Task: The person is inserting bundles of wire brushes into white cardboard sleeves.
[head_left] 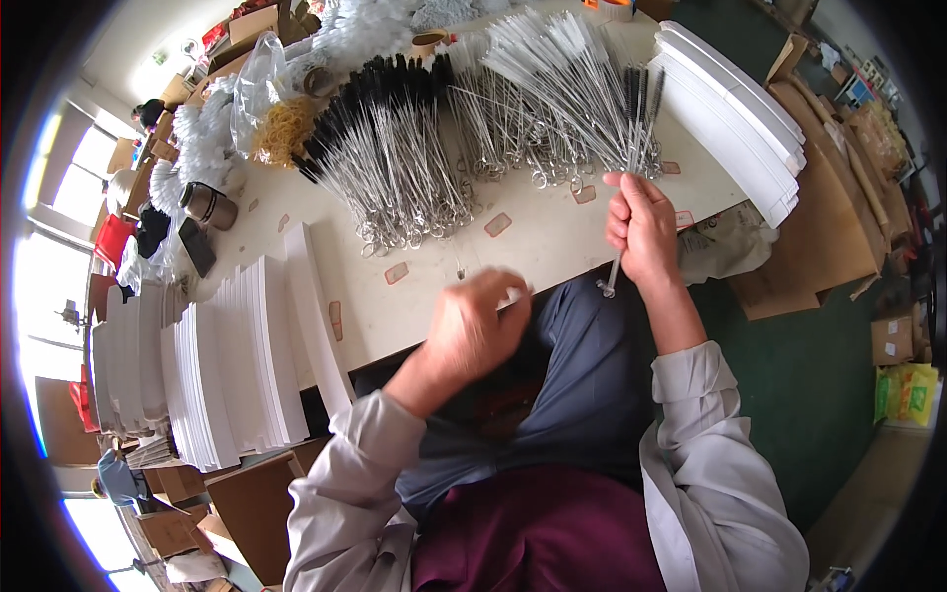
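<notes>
My right hand, at the table's front edge, is closed round a thin wire-handled brush; its looped wire end sticks out below the fist. Most of that brush is hidden by the fingers. My left hand is over my lap near the table edge, blurred, fingers curled in; a small pale bit shows at the fingertips, too smeared to name. Beyond the hands lie a pile of black-bristled wire brushes and a pile of white-bristled brushes, their ring ends toward me. A few black-bristled brushes lie at the right.
Stacks of folded white card strips stand at the left; more white strips lie at the right. Yellow rubber bands, a flask and a dark phone-like slab are on the table. Cardboard stands at the right.
</notes>
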The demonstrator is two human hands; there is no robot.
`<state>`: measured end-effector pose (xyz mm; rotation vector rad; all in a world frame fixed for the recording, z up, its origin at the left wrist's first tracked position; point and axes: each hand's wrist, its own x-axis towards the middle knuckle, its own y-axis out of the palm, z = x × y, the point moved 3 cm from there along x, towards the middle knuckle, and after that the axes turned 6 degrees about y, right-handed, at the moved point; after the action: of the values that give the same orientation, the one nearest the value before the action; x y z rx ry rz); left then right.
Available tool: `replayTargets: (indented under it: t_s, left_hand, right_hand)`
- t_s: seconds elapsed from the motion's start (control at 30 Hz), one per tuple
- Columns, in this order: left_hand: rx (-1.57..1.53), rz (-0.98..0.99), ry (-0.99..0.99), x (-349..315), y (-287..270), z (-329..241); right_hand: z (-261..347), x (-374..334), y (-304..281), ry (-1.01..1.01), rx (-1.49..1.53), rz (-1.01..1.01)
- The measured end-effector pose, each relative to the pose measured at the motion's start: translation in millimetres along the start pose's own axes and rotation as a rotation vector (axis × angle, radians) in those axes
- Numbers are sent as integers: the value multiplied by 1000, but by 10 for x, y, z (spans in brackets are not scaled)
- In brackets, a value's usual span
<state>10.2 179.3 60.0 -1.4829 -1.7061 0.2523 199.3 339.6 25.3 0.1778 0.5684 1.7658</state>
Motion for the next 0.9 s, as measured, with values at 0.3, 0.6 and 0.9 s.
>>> replayTargets:
  t_s: [0.3, 0.6, 0.9]
  left_hand:
    - [584, 135, -234, 1302, -134, 878]
    - [420, 177, -361, 1517, -68, 1165]
    - [22, 225, -728, 1562, -59, 1131]
  right_hand:
    - [-80, 272, -364, -147, -121, -37]
    - [-53, 231, -338, -166, -155, -20]
    - [-57, 203, -323, -193, -180, -14]
